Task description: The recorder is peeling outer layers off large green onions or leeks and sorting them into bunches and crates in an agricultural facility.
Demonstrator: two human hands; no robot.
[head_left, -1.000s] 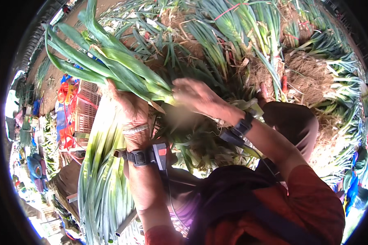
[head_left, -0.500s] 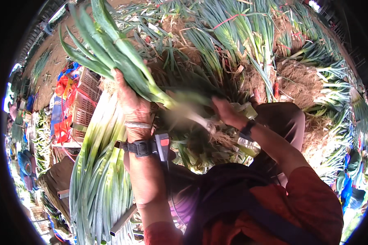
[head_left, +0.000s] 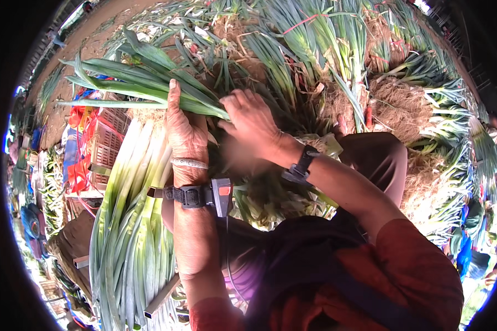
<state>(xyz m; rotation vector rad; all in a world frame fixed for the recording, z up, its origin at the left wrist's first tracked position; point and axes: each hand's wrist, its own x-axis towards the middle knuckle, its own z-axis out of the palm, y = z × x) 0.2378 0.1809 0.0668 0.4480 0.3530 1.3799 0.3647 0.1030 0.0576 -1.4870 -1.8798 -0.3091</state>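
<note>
My left hand (head_left: 183, 129) is closed round a leek (head_left: 143, 83), thumb raised along its broad green leaves, which fan out to the left. At the point where the leek narrows, my right hand (head_left: 253, 122) has its fingers curled over it. The pale end beyond is hidden by that hand and a motion blur. Just below and left of my left hand lies a thick bundle of leeks (head_left: 132, 220), roots at the top and green leaves hanging toward the lower edge.
A pinkish plastic crate (head_left: 106, 142) with red plastic strips (head_left: 80, 175) stands at the left. Tied upright leeks (head_left: 337, 49) and root clumps (head_left: 397, 110) fill the far right. Loose leaves (head_left: 265, 204) lie between my knees. A metal bar (head_left: 163, 295) juts out near the bundle.
The leek in my left hand has swung from pointing up-left to lying nearly level. My right hand has moved up and left, from near its root end onto the leek.
</note>
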